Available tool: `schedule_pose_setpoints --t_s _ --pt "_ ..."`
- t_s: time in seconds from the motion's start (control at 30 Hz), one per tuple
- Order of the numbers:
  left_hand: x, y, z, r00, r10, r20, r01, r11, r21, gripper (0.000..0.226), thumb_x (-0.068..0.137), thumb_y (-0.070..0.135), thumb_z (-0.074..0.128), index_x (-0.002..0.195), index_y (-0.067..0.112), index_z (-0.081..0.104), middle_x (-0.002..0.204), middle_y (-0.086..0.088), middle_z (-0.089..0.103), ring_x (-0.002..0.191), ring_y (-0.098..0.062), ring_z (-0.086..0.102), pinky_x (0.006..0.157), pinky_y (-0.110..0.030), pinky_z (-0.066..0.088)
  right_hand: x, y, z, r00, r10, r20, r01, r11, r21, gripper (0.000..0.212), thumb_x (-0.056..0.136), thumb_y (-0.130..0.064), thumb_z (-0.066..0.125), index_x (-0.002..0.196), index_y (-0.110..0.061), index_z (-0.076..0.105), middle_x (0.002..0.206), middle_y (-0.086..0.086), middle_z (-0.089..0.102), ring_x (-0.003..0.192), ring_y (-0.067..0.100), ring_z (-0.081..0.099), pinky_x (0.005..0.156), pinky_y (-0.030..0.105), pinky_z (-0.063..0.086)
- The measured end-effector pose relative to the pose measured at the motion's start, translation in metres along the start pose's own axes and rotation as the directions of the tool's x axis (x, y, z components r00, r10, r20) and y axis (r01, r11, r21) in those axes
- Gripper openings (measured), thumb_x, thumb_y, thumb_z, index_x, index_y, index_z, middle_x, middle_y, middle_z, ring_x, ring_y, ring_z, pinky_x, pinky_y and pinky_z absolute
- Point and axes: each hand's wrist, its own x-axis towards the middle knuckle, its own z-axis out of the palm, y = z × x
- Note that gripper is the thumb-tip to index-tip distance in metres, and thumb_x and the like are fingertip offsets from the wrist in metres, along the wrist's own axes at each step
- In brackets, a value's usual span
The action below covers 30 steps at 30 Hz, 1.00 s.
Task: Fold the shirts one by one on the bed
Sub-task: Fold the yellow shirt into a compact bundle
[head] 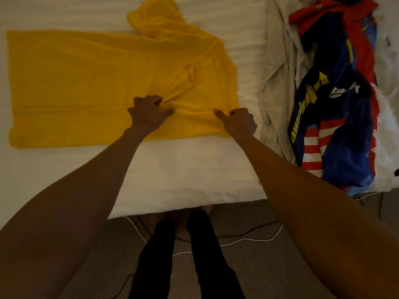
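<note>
Apparently the job is at an early stage. From the head view, one yellow shirt (86, 78) lies spread sideways across the bed (183, 169), closer to its near edge than its far one, with the hem toward the left edge and the shoulders toward the middle. A long straight crease runs along its length, which I take as the line of a first fold. The far sleeve (155, 20) is crumpled up toward the far edge and not tucked in. No finished, folded shirt shows anywhere on the bed.

The left hand (148, 112) is clenched round a bunch of yellow cloth on that crease. The right hand (239, 121) sits at the shoulder end of the same line, forefinger straight on the cloth and the other fingers curled. It looks to be pinching the fabric against the thumb.

What is left lies toward the right edge: a loose pile of shirts (341, 104) in blue, red and stripes, heaped on a rumpled cream sheet (278, 83). None of them looks folded.

As for containers, none shows plainly. Something white and crinkled (386, 117) lies beyond the pile at the right edge, and I cannot tell whether it is a bag.
</note>
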Motion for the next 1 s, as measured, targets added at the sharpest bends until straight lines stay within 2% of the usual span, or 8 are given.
schedule_pose_setpoints --t_s 0.13,0.23,0.43,0.57,0.7,0.83,0.93,1.0 --pt "0.017 0.007 0.002 1.0 -0.011 0.02 0.017 0.935 -0.354 0.033 0.086 0.039 0.076 0.094 0.008 0.067 0.089 -0.018 0.057 0.085 -0.029 0.053 0.069 -0.04 0.037 0.013 -0.006 -0.002 0.995 -0.024 0.1 -0.008 0.95 0.311 0.047 0.085 -0.041 0.075 0.12 -0.011 0.065 0.12 0.01 0.066 0.112 0.028 0.06 0.092 0.036 0.048" --pt "0.024 0.013 0.0 0.993 -0.107 -0.05 0.07 0.874 -0.481 0.026 0.089 0.026 0.074 0.106 0.006 0.071 0.097 -0.011 0.064 0.093 -0.024 0.058 0.071 -0.031 0.037 0.009 -0.004 0.001 0.991 -0.136 -0.018 0.132 0.907 0.4 0.031 0.09 -0.028 0.071 0.114 -0.009 0.065 0.112 0.008 0.068 0.101 0.022 0.06 0.085 0.032 0.047" --pt "0.029 0.006 0.005 0.992 -0.081 -0.1 0.049 0.955 -0.292 0.041 0.086 0.026 0.076 0.122 0.012 0.063 0.112 -0.013 0.068 0.108 -0.035 0.06 0.084 -0.04 0.048 0.003 0.0 0.014 0.978 -0.171 -0.12 0.183 0.979 0.095 0.025 0.088 -0.02 0.058 0.113 -0.016 0.057 0.109 0.006 0.063 0.104 0.028 0.056 0.094 0.042 0.044" --pt "0.043 0.025 -0.002 0.988 0.048 -0.143 -0.078 0.974 -0.213 0.062 0.08 0.037 0.08 0.134 0.021 0.055 0.12 -0.009 0.064 0.116 -0.034 0.052 0.09 -0.045 0.046 0.009 -0.02 0.011 0.953 -0.259 -0.158 0.262 0.965 0.003 0.044 0.089 -0.043 0.056 0.124 -0.016 0.054 0.119 0.004 0.062 0.112 0.028 0.051 0.094 0.042 0.037" --pt "0.062 0.042 -0.002 0.985 0.139 -0.107 -0.149 0.984 -0.093 0.048 0.081 0.036 0.079 0.125 0.022 0.064 0.124 -0.015 0.057 0.117 -0.036 0.051 0.09 -0.044 0.044 0.037 -0.048 0.012 0.953 -0.281 -0.116 0.272 0.958 -0.088 0.058 0.091 -0.06 0.054 0.128 -0.016 0.052 0.124 0.004 0.063 0.119 0.03 0.05 0.097 0.043 0.036" --pt "0.075 0.044 -0.004 0.967 0.199 -0.158 -0.231 0.946 -0.228 0.029 0.094 0.035 0.067 0.105 0.009 0.073 0.107 -0.016 0.069 0.099 -0.034 0.062 0.078 -0.044 0.047 0.06 -0.084 0.007 0.991 -0.095 -0.095 0.093 0.995 -0.034 0.062 0.085 -0.058 0.065 0.126 -0.014 0.052 0.128 0.009 0.06 0.122 0.032 0.053 0.102 0.044 0.037" --pt "0.083 0.043 -0.015 0.988 0.027 -0.154 -0.087 0.912 -0.401 0.028 0.1 0.031 0.059 0.105 0.006 0.069 0.098 -0.008 0.066 0.083 -0.024 0.058 0.067 -0.034 0.04 0.073 -0.096 0.002 0.997 0.006 -0.083 0.004 0.992 0.123 0.047 0.087 -0.041 0.072 0.123 -0.015 0.058 0.129 0.01 0.06 0.121 0.032 0.055 0.103 0.044 0.041" --pt "0.09 0.031 -0.02 0.993 -0.064 -0.103 0.015 0.908 -0.418 0.026 0.102 0.027 0.054 0.107 0.004 0.067 0.101 -0.013 0.064 0.086 -0.03 0.057 0.069 -0.04 0.041 0.076 -0.102 0.005 0.99 -0.074 -0.118 0.101 0.964 0.247 0.034 0.09 -0.031 0.069 0.119 -0.013 0.064 0.124 0.011 0.064 0.116 0.033 0.058 0.097 0.042 0.045"
